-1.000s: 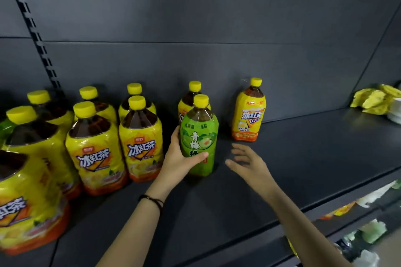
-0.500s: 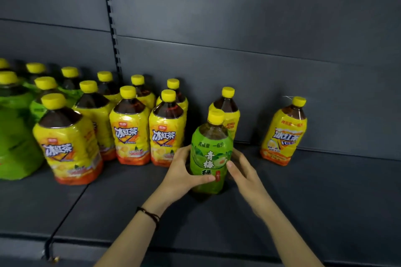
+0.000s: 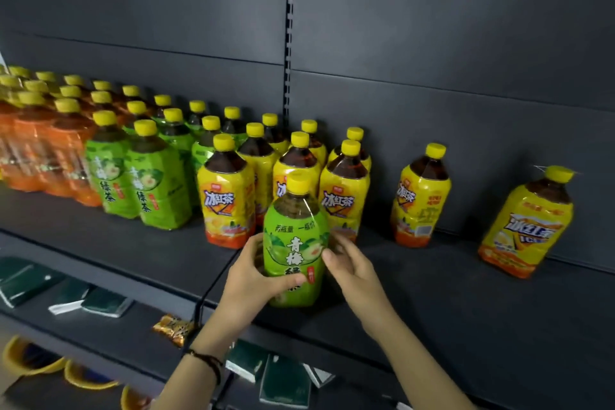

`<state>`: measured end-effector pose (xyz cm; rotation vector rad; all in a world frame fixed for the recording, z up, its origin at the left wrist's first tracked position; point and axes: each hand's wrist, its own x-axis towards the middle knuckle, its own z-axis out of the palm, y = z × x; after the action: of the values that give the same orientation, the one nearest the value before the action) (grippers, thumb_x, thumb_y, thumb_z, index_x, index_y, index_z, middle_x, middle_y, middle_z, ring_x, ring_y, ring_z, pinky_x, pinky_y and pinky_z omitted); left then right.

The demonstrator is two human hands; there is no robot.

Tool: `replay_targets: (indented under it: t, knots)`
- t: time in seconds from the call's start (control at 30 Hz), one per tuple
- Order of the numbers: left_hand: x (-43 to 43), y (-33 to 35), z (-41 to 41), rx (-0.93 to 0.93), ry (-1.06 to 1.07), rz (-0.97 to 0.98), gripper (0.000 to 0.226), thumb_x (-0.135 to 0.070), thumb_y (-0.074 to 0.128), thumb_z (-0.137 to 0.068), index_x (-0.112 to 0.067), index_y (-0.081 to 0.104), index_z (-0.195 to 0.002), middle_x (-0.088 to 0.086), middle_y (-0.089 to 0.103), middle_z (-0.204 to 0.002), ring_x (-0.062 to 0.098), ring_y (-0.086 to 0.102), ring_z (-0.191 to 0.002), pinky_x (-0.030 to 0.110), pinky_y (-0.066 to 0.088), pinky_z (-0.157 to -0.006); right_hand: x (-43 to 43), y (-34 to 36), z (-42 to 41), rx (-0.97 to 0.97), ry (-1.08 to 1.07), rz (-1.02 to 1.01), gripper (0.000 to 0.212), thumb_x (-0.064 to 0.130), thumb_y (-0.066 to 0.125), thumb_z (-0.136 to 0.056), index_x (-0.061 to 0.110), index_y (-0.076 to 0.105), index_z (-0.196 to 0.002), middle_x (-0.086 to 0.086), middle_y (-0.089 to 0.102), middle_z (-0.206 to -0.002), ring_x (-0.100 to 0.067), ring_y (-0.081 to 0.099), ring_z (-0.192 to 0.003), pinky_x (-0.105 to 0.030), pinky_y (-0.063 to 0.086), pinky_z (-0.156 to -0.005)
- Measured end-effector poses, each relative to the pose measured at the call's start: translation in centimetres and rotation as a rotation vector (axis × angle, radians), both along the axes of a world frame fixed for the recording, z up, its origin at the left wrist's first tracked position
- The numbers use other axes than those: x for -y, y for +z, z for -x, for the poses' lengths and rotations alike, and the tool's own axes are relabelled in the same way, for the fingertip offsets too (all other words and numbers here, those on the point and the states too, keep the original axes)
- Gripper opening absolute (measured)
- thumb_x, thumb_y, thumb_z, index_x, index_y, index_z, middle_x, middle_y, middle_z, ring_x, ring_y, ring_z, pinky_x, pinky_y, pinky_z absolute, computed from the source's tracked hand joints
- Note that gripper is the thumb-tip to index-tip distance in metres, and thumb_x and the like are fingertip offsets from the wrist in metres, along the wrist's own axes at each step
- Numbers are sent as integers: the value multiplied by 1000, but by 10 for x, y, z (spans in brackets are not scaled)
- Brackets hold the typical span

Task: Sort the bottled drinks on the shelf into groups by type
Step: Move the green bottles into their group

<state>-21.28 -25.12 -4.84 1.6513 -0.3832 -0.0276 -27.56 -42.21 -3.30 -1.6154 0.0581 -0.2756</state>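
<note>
Left hand [image 3: 253,280]: wrapped round the lower left of the green-labelled clear plastic tea bottle with yellow cap [image 3: 294,243], thumb across the label. Right hand [image 3: 349,270]: holds the same bottle's right side, thumb in front, fingers behind.

Bottle: upright, near the front edge of the dark grey metal shelf [image 3: 432,303], just in front of the cluster of yellow-labelled dark-tea bottles [image 3: 226,203]. Whether its base rests on the shelf cannot be told. Matching green-labelled bottles [image 3: 146,183] stand well to the left.

Hazards, as judged:
- The glossy film may slip in the grip.
- A low leftward carry may clip and topple the yellow-labelled front row.
- A drop this near the edge may send it off the shelf.
</note>
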Motion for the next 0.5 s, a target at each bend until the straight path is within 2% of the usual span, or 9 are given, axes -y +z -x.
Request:
replay_targets:
  t: [0.1, 0.2, 0.37, 0.43, 0.5]
  knots:
    - [-43, 2, -14, -26, 51, 17, 96, -59, 89, -24, -38, 54, -110, -14, 70, -104, 0, 65, -96, 24, 53, -79, -26, 2, -29, -11, -72, -55, 23, 30, 59, -92, 44, 55, -109, 16, 60, -121, 1, 58, -110, -30, 48, -100]
    - [-84, 2, -30, -32, 94, 18, 106, -60, 89, -22, -29, 54, -117, -7, 70, -108, 6, 66, -99, 29, 54, -80, -53, 3, -59, -27, -76, -63, 28, 30, 61, -91, 41, 52, -115, 11, 58, -126, 4, 55, -109, -26, 45, -98]
    - [-141, 5, -62, -24, 95, -19, 103, -56, 89, -34, -28, 49, -125, -12, 63, -114, 2, 61, -103, 14, 52, -72, -101, 0, -103, -70, -93, 32, 59, 37, 67, -86, 35, 39, -138, 10, 45, -138, -9, 44, -126, -28, 39, -101]
    - [-153, 3, -79, -6, 128, -69, 103, -55, 87, -45, -21, 46, -134, -5, 50, -128, 11, 52, -117, 18, 45, -86, -115, 0, -116, -81, -109, 51, 67, 38, 69, -84, 33, 34, -142, 11, 41, -139, -8, 39, -129, -28, 37, -103]
    - [-160, 3, -92, 28, 183, -118, 103, -44, 83, -52, -18, 39, -142, -2, 35, -131, 17, 40, -124, 26, 38, -98, -125, -3, -125, -81, -157, 53, 74, 36, 72, -82, 31, 30, -143, 8, 39, -140, -10, 36, -130, -33, 37, -107]
